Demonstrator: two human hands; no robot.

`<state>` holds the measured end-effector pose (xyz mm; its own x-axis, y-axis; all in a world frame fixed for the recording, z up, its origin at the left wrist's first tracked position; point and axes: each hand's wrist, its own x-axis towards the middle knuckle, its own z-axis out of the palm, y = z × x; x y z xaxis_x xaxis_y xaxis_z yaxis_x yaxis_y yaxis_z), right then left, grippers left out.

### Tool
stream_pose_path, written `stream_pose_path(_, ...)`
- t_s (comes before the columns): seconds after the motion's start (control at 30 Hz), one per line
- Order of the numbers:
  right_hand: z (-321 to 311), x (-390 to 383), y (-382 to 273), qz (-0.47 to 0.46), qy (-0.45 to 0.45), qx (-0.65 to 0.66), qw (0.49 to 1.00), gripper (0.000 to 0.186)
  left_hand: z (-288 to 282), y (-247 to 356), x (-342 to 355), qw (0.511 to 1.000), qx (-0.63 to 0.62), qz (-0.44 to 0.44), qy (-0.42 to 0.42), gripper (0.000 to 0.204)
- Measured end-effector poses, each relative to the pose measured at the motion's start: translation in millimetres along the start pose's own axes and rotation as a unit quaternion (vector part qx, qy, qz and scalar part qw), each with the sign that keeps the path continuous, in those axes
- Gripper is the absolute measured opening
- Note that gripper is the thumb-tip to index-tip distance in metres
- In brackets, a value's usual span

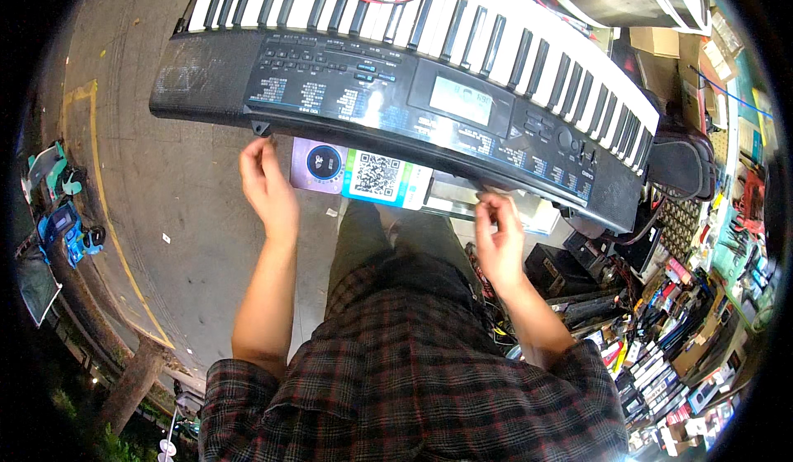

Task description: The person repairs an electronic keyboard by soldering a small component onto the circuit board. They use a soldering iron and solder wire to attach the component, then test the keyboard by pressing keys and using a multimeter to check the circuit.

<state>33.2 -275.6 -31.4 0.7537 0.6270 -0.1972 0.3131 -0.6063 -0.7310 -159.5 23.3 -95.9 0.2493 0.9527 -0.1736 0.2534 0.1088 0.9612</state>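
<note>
A black electronic keyboard (347,82) lies across the upper view, its white and black keys on the far side and its lit display (460,100) facing up. Near its back left corner, a small black tab (261,128) juts from the edge. My left hand (269,189) is just below that tab with its fingertips pinched together; whether they grip anything cannot be made out. Under the keyboard's near edge is my right hand (500,243), fingers curled and closed, their hold unclear. Between the hands, a colourful card with a square code (376,176) shows below the keyboard.
A red wire loop (384,0) rests over the keys. On the right stand a black padded case (679,166), black boxes (557,270) and shelves of small packaged goods (669,371). Parked blue scooters (66,231) and a tree trunk (136,379) are at the left.
</note>
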Motion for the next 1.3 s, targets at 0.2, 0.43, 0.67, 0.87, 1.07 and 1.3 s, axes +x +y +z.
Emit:
stream_pose_path(0.2,29.4,25.6,-15.6,-0.099,0.008,-0.176,0.979,0.024,39.0,58.0,-89.3,0.916,0.246,0.104,-0.3,0.024)
stream_pose_path(0.43,22.5,45.1,-35.1,-0.024,-0.083,-0.219,0.972,0.026,110.0,65.3,-95.6,0.856,0.351,0.136,-0.355,0.024)
stream_pose_path(0.67,2.7,32.7,-36.5,0.029,-0.176,-0.206,0.962,0.024,116.2,70.6,-84.2,0.792,0.408,0.131,-0.435,0.026)
stream_pose_path(0.87,-7.8,23.4,-27.9,0.027,-0.179,-0.128,0.975,0.027,121.9,73.6,-86.9,0.787,0.4,0.157,-0.442,0.024)
stream_pose_path(1.07,-8.6,18.8,-23.8,0.016,-0.152,-0.086,0.984,0.023,121.8,69.8,-97.6,0.806,0.386,0.183,-0.409,0.021)
stream_pose_path(1.3,-12.1,2.5,-17.5,0.007,-0.126,-0.013,0.992,0.023,108.5,70.5,-94.4,0.799,0.329,0.132,-0.486,0.026)
